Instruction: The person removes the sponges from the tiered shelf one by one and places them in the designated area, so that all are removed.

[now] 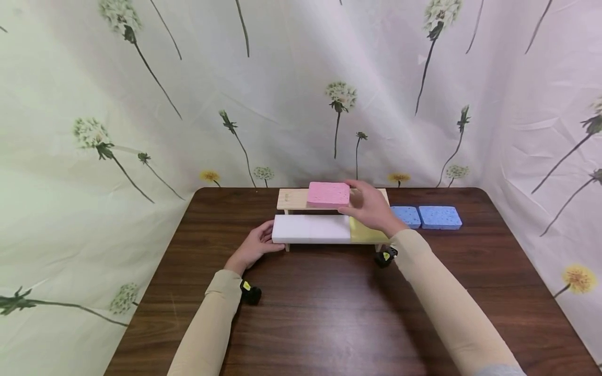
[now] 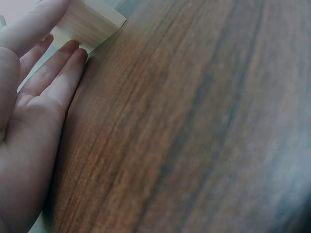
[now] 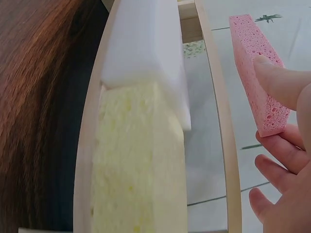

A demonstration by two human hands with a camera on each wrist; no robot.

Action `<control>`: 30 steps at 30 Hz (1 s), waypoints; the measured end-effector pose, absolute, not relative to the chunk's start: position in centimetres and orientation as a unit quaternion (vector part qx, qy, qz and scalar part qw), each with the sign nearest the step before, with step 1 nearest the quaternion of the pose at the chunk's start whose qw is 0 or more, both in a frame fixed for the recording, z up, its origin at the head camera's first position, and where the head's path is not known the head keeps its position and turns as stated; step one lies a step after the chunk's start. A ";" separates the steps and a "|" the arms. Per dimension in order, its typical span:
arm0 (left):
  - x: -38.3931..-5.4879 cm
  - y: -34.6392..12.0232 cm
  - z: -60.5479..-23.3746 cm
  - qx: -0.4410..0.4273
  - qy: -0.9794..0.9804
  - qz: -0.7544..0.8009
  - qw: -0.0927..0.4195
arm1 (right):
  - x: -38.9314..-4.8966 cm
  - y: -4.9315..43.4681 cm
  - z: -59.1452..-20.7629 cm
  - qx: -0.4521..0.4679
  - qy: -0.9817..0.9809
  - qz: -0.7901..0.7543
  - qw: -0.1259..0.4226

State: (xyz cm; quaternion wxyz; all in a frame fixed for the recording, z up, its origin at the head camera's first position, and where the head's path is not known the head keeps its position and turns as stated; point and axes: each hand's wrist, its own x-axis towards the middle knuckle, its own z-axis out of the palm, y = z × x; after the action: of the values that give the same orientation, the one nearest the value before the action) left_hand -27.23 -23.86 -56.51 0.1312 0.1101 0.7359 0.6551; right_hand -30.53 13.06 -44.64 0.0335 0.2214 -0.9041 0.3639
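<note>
My right hand pinches a pink sponge between thumb and fingers, over the rear shelf of a two-step light wooden rack. The right wrist view shows the thumb on one broad face of the sponge. My left hand is at the left end of the lower step, its extended fingers by a wooden part of the rack. White blocks lie end to end on that step, with a yellow sponge to their right, partly behind my right hand.
Two blue speckled sponges lie on the dark wooden table, right of the rack; the nearer one is partly hidden by my right hand. A flower-print curtain hangs behind the table. Black wrist cameras are strapped to both wrists.
</note>
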 end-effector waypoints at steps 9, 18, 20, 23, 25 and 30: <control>-27.3 -23.9 -56.7 0.111 0.738 0.653 0.129 | -30.2 14.9 -45.3 0.220 -0.907 0.358 0.032; -27.4 -23.9 -56.6 0.111 0.737 0.654 0.129 | -29.9 16.1 -45.4 0.204 -0.907 0.367 0.031; -27.3 -23.9 -56.6 0.111 0.738 0.653 0.130 | -29.8 16.3 -45.3 0.201 -0.908 0.367 0.032; -27.3 -23.9 -56.5 0.111 0.739 0.652 0.129 | -29.6 16.7 -45.2 0.198 -0.907 0.371 0.035; -27.3 -23.8 -56.5 0.111 0.739 0.651 0.129 | -29.5 17.0 -45.3 0.197 -0.906 0.372 0.037; -27.4 -23.9 -56.7 0.115 0.741 0.649 0.128 | -29.4 17.7 -45.5 0.193 -0.909 0.367 0.040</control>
State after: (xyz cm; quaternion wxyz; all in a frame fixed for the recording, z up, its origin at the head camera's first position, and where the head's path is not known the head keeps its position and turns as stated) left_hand -27.40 -23.92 -56.74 0.1281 0.1146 0.7407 0.6495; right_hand -29.41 17.73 -45.52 0.0400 0.1931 -0.9089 0.3673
